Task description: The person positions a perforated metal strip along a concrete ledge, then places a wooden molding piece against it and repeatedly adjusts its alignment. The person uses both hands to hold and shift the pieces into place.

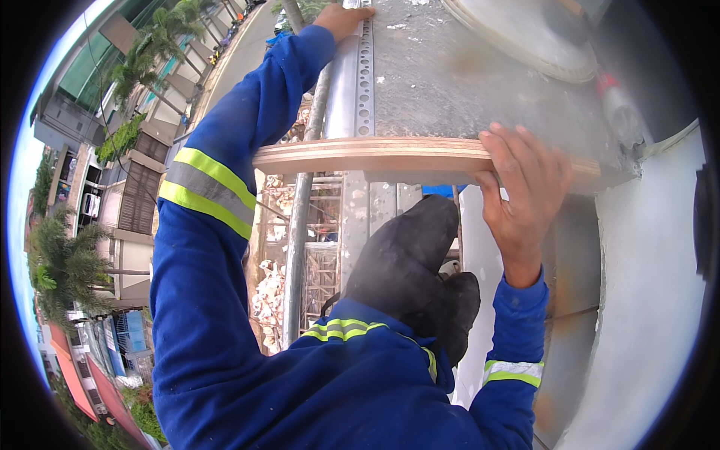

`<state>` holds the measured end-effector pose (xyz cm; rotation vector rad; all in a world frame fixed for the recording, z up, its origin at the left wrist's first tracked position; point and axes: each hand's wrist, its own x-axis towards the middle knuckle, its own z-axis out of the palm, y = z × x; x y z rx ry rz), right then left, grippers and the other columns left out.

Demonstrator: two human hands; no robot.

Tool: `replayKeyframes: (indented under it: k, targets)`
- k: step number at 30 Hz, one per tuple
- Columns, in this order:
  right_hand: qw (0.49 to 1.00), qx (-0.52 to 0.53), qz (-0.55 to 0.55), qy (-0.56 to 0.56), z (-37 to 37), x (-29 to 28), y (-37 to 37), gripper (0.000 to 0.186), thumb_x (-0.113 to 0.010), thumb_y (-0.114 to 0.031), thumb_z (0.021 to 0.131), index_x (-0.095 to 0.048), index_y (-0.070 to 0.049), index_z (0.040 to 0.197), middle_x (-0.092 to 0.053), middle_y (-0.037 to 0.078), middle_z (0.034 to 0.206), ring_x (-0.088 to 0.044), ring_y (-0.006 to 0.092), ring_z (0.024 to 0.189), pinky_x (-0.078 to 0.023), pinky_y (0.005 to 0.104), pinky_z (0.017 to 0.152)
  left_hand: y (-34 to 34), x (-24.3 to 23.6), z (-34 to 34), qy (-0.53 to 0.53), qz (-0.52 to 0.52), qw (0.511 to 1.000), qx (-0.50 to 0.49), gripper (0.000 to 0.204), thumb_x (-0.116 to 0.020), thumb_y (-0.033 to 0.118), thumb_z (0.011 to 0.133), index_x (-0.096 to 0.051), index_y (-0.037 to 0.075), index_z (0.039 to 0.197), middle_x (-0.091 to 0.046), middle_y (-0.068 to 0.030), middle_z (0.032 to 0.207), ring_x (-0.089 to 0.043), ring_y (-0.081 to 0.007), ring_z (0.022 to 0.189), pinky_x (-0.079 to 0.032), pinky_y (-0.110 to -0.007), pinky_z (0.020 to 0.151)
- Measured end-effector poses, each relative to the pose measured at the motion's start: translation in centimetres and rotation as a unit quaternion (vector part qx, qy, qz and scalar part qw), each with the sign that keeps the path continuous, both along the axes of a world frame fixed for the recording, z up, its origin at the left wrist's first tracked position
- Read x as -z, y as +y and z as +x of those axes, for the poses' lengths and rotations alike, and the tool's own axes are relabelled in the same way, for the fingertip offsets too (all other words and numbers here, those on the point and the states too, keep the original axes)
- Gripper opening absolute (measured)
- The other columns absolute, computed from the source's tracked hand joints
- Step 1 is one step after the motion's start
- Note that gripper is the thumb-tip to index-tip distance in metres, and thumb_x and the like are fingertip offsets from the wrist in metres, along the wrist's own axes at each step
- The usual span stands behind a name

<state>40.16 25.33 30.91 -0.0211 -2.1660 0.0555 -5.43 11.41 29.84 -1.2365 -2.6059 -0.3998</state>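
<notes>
My right hand grips the right part of a long, layered plywood strip, its fingers over the far edge and thumb on the near side. The strip lies crosswise at the near end of a rough grey concrete ledge. Along the ledge's left edge runs a perforated metal corner bead, with a row of round holes. At the top of the view my left hand holds the bead's far part, one finger stretched across it. The other left fingers are partly hidden.
A round pale bucket stands at the far right of the ledge, near a whitish tube with a red part. Scaffold pipe runs along the left, above a long drop. A white wall rises at right. Street and palms lie below.
</notes>
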Motion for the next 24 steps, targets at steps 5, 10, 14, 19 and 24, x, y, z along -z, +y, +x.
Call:
replayKeyframes:
  k: [5, 10, 14, 19, 24]
  targets:
    - [1.0, 0.004, -0.008, -0.004, 0.0, -0.1, -0.2, 0.036, -0.08, -0.021, 0.077, -0.075, -0.024, 0.112, -0.072, -0.008, 0.116, -0.062, 0.019, 0.113, -0.031, 0.0446, 0.106, 0.1, -2.2, 3.8, 0.095, -0.039, 0.995, 0.02, 0.043, -0.044, 0.013, 0.104, -0.058, 0.031, 0.141, -0.07, -0.0244, 0.105, -0.073, -0.0354, 0.092, -0.056, -0.039, 0.086]
    - [1.0, 0.002, -0.005, -0.011, 0.1, -0.1, -0.1, 0.038, -0.08, -0.019, 0.076, -0.074, -0.024, 0.113, -0.071, -0.008, 0.118, -0.062, 0.0184, 0.114, -0.032, 0.0449, 0.106, 1.5, -5.2, 8.0, -0.263, 0.091, 0.947, -0.161, 0.043, -0.044, 0.011, 0.104, -0.06, 0.03, 0.14, -0.072, -0.0237, 0.103, -0.074, -0.0339, 0.089, -0.057, -0.039, 0.084]
    - [1.0, 0.001, 0.005, -0.009, 0.0, 0.0, 0.0, 0.04, -0.081, -0.017, 0.074, -0.074, -0.023, 0.113, -0.071, -0.007, 0.119, -0.061, 0.0186, 0.115, -0.031, 0.0458, 0.107, 0.9, -4.4, 9.1, -0.169, 0.077, 0.979, -0.077, 0.042, -0.042, 0.016, 0.105, -0.061, 0.033, 0.138, -0.07, -0.0236, 0.105, -0.074, -0.0339, 0.089, -0.057, -0.039, 0.086]
    - [1.0, -0.001, 0.017, -0.008, 0.1, 0.1, 0.1, 0.041, -0.079, -0.014, 0.074, -0.074, -0.022, 0.114, -0.071, -0.007, 0.12, -0.061, 0.0193, 0.116, -0.031, 0.0466, 0.107, 1.3, -4.5, 9.3, -0.221, 0.162, 0.954, -0.118, 0.043, -0.057, 0.042, 0.098, -0.07, 0.009, 0.124, -0.072, -0.0227, 0.097, -0.074, -0.0311, 0.081, -0.056, -0.037, 0.081]
    - [1.0, 0.0, 0.023, -0.006, 0.0, 0.2, 0.2, 0.041, -0.077, -0.013, 0.075, -0.074, -0.021, 0.115, -0.071, -0.006, 0.12, -0.061, 0.0195, 0.116, -0.031, 0.047, 0.107, 1.3, -5.3, 10.7, -0.264, 0.234, 0.924, -0.148, 0.058, -0.075, 0.047, 0.083, -0.073, -0.007, 0.104, -0.075, -0.0163, 0.094, -0.074, -0.0249, 0.08, -0.057, -0.035, 0.076]
